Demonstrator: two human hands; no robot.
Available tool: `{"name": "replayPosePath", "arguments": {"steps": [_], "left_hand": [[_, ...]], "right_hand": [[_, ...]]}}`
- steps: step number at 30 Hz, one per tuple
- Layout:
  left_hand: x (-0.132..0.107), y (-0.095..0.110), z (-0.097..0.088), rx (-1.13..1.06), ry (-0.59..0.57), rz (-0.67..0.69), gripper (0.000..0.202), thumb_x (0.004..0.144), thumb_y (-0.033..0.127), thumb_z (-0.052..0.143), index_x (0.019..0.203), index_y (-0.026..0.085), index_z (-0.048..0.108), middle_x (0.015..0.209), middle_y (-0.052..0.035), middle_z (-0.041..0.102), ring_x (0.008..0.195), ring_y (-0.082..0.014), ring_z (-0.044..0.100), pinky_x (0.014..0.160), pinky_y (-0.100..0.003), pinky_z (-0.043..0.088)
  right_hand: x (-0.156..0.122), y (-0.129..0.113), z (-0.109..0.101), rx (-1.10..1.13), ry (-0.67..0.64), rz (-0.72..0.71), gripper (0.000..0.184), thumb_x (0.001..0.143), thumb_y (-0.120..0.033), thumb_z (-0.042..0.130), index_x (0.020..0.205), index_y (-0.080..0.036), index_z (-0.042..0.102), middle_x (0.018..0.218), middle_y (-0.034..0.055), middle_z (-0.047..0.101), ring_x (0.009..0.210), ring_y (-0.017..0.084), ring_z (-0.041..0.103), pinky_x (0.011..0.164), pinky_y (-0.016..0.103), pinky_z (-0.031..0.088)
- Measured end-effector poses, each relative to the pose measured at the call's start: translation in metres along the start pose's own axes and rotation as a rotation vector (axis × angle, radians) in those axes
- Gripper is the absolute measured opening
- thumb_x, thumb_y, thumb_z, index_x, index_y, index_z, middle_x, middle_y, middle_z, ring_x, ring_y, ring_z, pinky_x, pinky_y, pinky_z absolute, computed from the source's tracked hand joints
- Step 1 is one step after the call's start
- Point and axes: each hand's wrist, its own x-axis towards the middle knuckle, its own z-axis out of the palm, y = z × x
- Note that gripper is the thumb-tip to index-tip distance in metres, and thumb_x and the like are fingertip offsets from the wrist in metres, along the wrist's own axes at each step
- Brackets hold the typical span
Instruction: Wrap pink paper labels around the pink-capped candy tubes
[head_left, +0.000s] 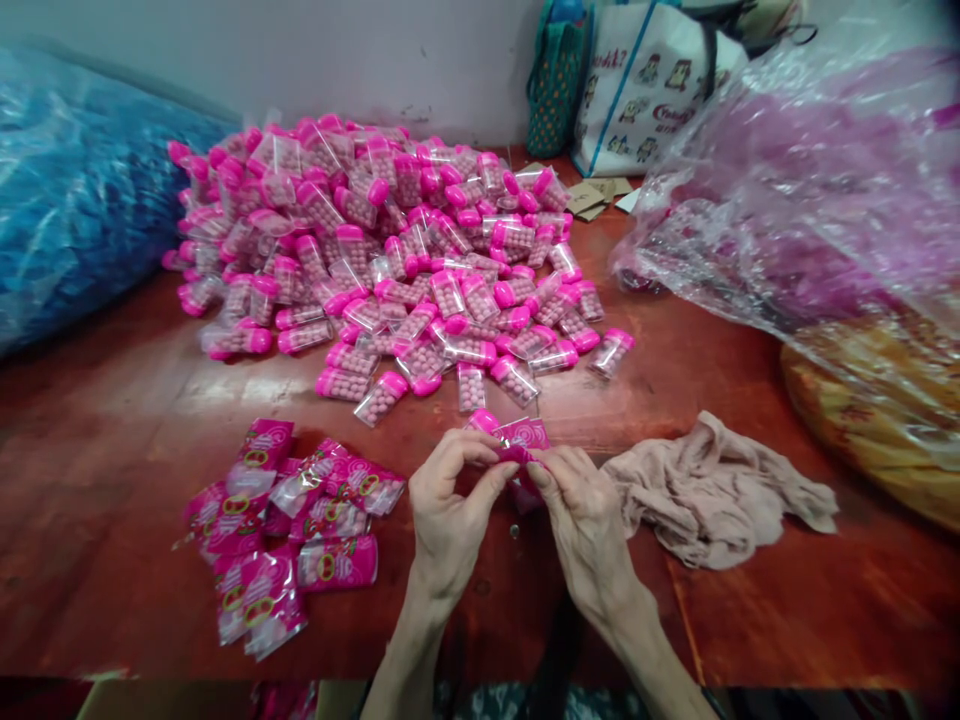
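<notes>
Pink packet (525, 437) runs roughly twelve to six o'clock. My left hand (450, 515) pinches it from nine, my right hand (589, 525) from three, both clamped, equally near.

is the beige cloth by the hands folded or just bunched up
Bunched up: the beige cloth lies in loose wrinkled heaps on the table beside the right hand, which pinches a pink packet.
</notes>
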Motion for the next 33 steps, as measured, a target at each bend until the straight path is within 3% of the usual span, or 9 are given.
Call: {"name": "replayPosePath", "arguments": {"steps": [5,11,16,20,23,26,29,33], "left_hand": [[0.001,0.006,-0.002,0.04,0.016,0.05,0.011,0.068,0.01,0.066,0.068,0.021,0.067,0.083,-0.0041,0.064,0.082,-0.0196,0.06,0.077,-0.031,0.045],[0.006,0.011,-0.003,-0.084,-0.161,-0.061,0.009,0.07,0.011,0.066,0.073,0.019,0.066,0.101,-0.008,0.063,0.099,-0.0234,0.056,0.087,-0.034,0.041],[0.005,0.01,-0.001,-0.156,-0.269,-0.116,0.011,0.075,0.013,0.061,0.073,0.018,0.07,0.092,-0.0081,0.067,0.087,-0.021,0.061,0.082,-0.033,0.044],[0.003,0.006,-0.004,-0.345,-0.102,-0.187,0.011,0.072,0.011,0.064,0.071,0.018,0.072,0.078,-0.0048,0.069,0.078,-0.0182,0.062,0.076,-0.03,0.046],[0.006,-0.001,-0.014,-0.529,0.185,-0.37,0.005,0.062,0.015,0.073,0.067,0.016,0.072,0.067,-0.0015,0.069,0.064,-0.0125,0.061,0.065,-0.023,0.048],[0.013,-0.008,-0.026,-0.648,0.478,-0.481,0.018,0.048,0.016,0.08,0.064,0.016,0.072,0.06,0.0014,0.069,0.056,-0.0079,0.061,0.061,-0.017,0.049],[0.018,-0.01,-0.036,-0.698,0.545,-0.469,0.019,0.047,0.014,0.08,0.062,0.017,0.07,0.062,0.0016,0.07,0.059,-0.008,0.063,0.063,-0.017,0.051],[0.022,-0.008,-0.04,-0.725,0.542,-0.462,0.014,0.052,0.015,0.078,0.062,0.016,0.07,0.063,0.0011,0.071,0.059,-0.0089,0.064,0.062,-0.019,0.052]], "right_hand": [[0.0,0.002,0.001,0.043,0.031,0.054,0.02,0.09,-0.023,0.045,0.094,-0.019,0.064,0.082,0.0043,0.061,0.078,0.019,0.055,0.068,0.031,0.044],[-0.003,0.003,0.001,0.295,0.16,0.196,0.021,0.082,-0.02,0.058,0.103,-0.022,0.061,0.093,0.0022,0.067,0.082,0.017,0.063,0.075,0.029,0.049],[-0.002,-0.001,0.0,0.231,0.068,0.06,0.015,0.087,-0.02,0.051,0.088,-0.019,0.066,0.077,0.0019,0.066,0.068,0.015,0.061,0.063,0.026,0.049],[-0.002,-0.009,0.001,0.213,0.006,-0.062,0.022,0.091,-0.025,0.045,0.093,-0.018,0.065,0.078,0.0039,0.066,0.071,0.016,0.059,0.063,0.028,0.048],[0.005,-0.016,0.001,0.11,0.039,-0.048,0.026,0.092,-0.027,0.04,0.094,-0.016,0.064,0.078,0.006,0.065,0.071,0.018,0.057,0.065,0.029,0.047],[0.02,-0.019,0.006,-0.21,0.057,-0.031,0.022,0.09,-0.027,0.045,0.093,-0.015,0.063,0.082,0.009,0.062,0.08,0.023,0.053,0.073,0.037,0.043],[0.036,-0.016,0.022,-0.482,-0.005,-0.072,0.021,0.082,-0.031,0.057,0.096,-0.016,0.062,0.096,0.0134,0.058,0.094,0.031,0.046,0.08,0.046,0.039],[0.043,-0.012,0.047,-0.551,-0.023,-0.083,0.016,0.082,-0.028,0.056,0.09,-0.016,0.062,0.103,0.0152,0.054,0.099,0.033,0.042,0.082,0.05,0.036]]}}
